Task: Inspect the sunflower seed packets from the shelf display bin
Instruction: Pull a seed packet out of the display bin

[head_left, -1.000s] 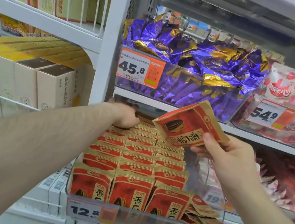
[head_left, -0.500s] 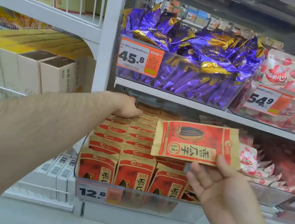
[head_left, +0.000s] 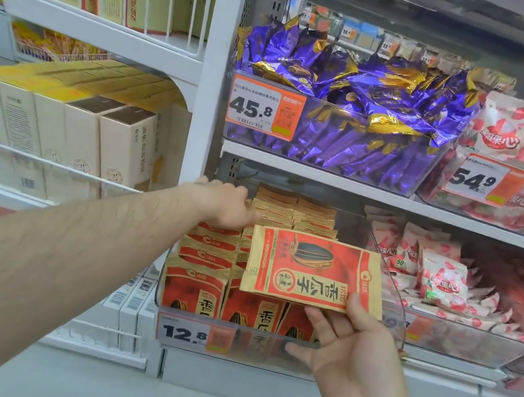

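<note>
A clear display bin (head_left: pixel 264 344) on the lower shelf holds rows of red and tan sunflower seed packets (head_left: pixel 205 258), with a 12.8 price tag on its front. My right hand (head_left: pixel 346 347) pinches one seed packet (head_left: pixel 310 272) by its lower edge, thumb on the front, and holds it flat and upside down above the bin's right side. My left hand (head_left: pixel 224 206) reaches deep over the back rows, palm down on the packets; its fingertips are hidden, so any grip cannot be told.
Above the bin sits a bin of purple foil snacks (head_left: pixel 348 109) tagged 45.8. Pink and white packets (head_left: pixel 441 277) fill the bins to the right. Cream boxes (head_left: pixel 89 142) stand behind a wire rail on the left shelves. Pale floor tiles lie below.
My right hand has turned the packet from tilted to flat and upside down, bringing it lower over the bin. My left hand stays at the back rows.
</note>
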A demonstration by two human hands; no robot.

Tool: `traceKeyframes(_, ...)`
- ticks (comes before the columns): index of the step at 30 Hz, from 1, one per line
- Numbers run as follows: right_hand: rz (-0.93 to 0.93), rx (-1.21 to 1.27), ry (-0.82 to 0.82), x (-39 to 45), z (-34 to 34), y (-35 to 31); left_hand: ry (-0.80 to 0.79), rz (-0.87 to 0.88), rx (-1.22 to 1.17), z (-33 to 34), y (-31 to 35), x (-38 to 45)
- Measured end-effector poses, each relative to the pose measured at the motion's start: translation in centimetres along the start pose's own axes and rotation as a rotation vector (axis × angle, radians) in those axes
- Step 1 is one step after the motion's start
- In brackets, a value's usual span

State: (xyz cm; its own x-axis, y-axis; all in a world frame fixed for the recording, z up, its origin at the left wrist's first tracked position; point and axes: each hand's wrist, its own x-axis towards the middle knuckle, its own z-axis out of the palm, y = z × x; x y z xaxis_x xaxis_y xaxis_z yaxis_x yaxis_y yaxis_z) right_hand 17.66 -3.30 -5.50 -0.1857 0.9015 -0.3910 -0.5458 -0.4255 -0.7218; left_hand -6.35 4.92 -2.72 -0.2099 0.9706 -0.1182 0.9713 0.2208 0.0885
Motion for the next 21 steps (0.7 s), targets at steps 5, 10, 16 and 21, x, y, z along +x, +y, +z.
traceKeyframes(5, -0.016, 0.039, -0.017, 0.0, 0.3, 0.2, 0.026, 0.001, -0.055, 1.0, -0.3, -1.7)
traceKeyframes(10, -0.011, 0.030, -0.026, 0.4, 0.3, -0.1, 0.054, 0.073, -0.298, 2.4, -1.5, -2.7)
traceKeyframes(16, -0.038, -0.066, -0.059, 0.1, -0.1, -0.8, 0.043, 0.065, -0.587, 2.0, -2.0, -3.2)
traceKeyframes(21, -0.263, -0.155, -0.193, -0.3, 0.4, -4.6, 0.091, 0.073, -0.589, 2.6, -2.1, -2.9)
